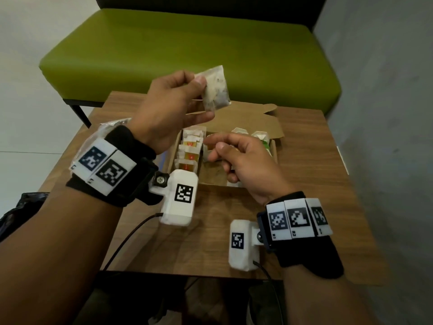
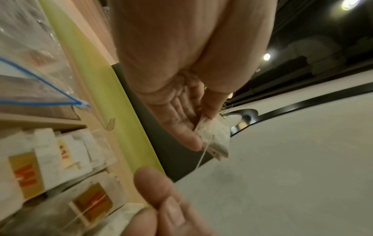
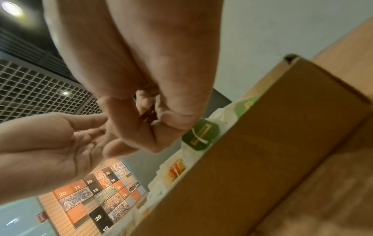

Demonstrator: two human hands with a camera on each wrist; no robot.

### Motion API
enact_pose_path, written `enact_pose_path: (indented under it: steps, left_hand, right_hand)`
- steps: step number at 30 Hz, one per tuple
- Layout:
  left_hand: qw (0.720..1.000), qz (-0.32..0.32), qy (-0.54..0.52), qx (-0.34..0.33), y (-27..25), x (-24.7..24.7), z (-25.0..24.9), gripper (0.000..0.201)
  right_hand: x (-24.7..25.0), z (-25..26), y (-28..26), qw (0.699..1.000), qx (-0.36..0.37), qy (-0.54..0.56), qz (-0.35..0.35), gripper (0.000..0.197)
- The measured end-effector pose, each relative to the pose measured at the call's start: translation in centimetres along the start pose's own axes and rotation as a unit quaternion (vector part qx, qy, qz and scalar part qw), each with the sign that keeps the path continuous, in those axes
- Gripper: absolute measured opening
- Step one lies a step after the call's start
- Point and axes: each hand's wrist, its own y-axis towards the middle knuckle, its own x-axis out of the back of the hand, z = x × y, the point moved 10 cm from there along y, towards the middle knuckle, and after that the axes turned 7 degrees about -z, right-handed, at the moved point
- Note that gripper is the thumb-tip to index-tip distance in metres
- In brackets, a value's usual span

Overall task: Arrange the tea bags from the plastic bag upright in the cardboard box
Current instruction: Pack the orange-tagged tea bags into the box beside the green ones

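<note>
The left hand (image 1: 168, 106) pinches a tea bag (image 1: 216, 89) between thumb and fingers (image 1: 199, 80), raised above the cardboard box (image 1: 269, 127). Below it, the right hand's (image 1: 241, 160) curled fingers (image 3: 173, 118) pinch that bag's string tag over the box's upright tea bags (image 1: 188, 151).

Counted in view: two hands, one loose tea bag (image 1: 215, 90) held aloft, one open cardboard box (image 1: 275, 158), one plastic bag (image 2: 34, 67), one wooden table (image 1: 311, 174), one green bench (image 1: 187, 55); the tea bags standing inside the box are too overlapped to count.
</note>
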Motion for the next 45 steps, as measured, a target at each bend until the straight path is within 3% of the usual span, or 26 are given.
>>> enact_pose_path:
  steps: [3,8,13,16,20,24,27,30,34,36,40,45]
  left_hand:
    - [0.999,0.031,-0.01,0.0,-0.5,-0.4,-0.4,0.018]
    - [0.996,0.086,-0.025,0.003,-1.6,-1.2,-0.4,0.017]
    - [0.986,0.079,0.135,-0.061,-2.1,-0.7,-0.3,0.02]
    - [0.959,0.097,0.239,-0.114,-2.4,-1.0,0.1,0.019]
    - [0.899,0.09,0.384,-0.193,-2.6,-1.3,0.0,0.018]
    - [0.866,0.075,0.444,-0.215,-2.5,-1.2,-0.1,0.015]
    - [0.859,0.056,0.46,-0.218,-2.2,-0.8,0.2,0.016]
    - [0.867,0.017,0.445,-0.222,-2.1,-0.2,0.1,0.017]
    - [0.947,0.007,0.298,-0.121,-1.9,0.5,1.6,0.019]
    - [0.972,0.015,0.221,-0.073,-2.0,0.4,2.4,0.02]
    - [0.984,0.043,0.172,-0.035,-2.5,-0.4,2.7,0.017]
    - [0.972,0.05,0.227,-0.033,-1.9,-0.6,3.4,0.008]
  right_hand:
    - [0.5,-0.5,0.3,0.999,-0.016,0.032,-0.019,0.022]
    - [-0.2,-0.1,0.3,0.991,-0.032,0.129,0.01,0.016]
    - [1.4,0.2,0.4,0.979,-0.036,0.197,-0.041,0.008]
    - [2.6,0.6,0.8,0.977,-0.01,0.189,-0.093,0.007]
    - [2.6,1.3,0.8,0.98,0.011,0.166,-0.109,0.013]
    - [3.3,1.2,0.8,0.984,0.005,0.126,-0.13,0.009]
    - [3.3,0.9,0.9,0.978,-0.018,0.167,-0.125,0.009]
    - [2.5,1.1,0.7,0.971,-0.028,0.212,-0.106,0.008]
    - [2.7,1.4,0.7,0.977,0.0,0.165,-0.136,0.008]
    - [3.0,1.6,0.7,0.978,0.019,0.132,-0.161,0.01]
    - [3.6,1.9,0.7,0.978,0.044,0.078,-0.187,0.017]
    - [4.2,0.7,0.7,0.976,0.023,0.047,-0.21,0.01]
